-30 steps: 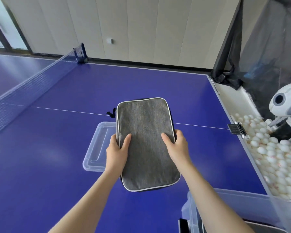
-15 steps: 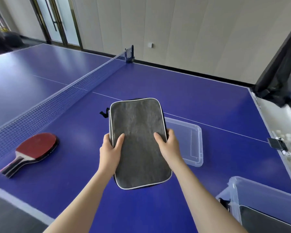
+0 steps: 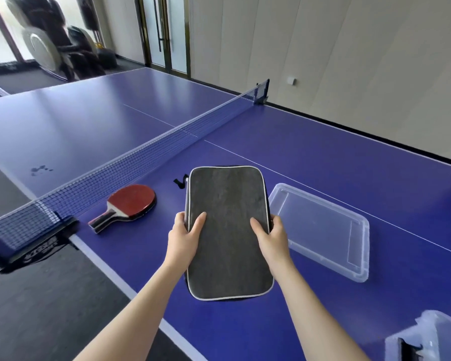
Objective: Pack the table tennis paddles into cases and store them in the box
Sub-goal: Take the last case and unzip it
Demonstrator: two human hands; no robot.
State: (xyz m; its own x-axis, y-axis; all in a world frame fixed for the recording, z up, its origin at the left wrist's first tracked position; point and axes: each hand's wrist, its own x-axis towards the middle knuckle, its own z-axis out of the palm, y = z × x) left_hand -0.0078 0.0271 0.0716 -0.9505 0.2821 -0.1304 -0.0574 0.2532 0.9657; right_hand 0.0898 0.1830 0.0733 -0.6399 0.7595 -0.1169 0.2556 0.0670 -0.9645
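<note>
Indoor games room. Blue table tennis table (image 3: 323,157) fills the view; net (image 3: 130,168) clamped across its middle, red paddle (image 3: 130,201) lying on it beside the net. Beyond the table's far end: massage chair (image 3: 52,45), glass doors (image 3: 164,35). Panelled wall (image 3: 349,48) along the table's far side.

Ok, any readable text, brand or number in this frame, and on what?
White lettering on the dark net end panel: too blurred to read.
No print shows on the grey case, the red paddle or the clear lid.
</note>
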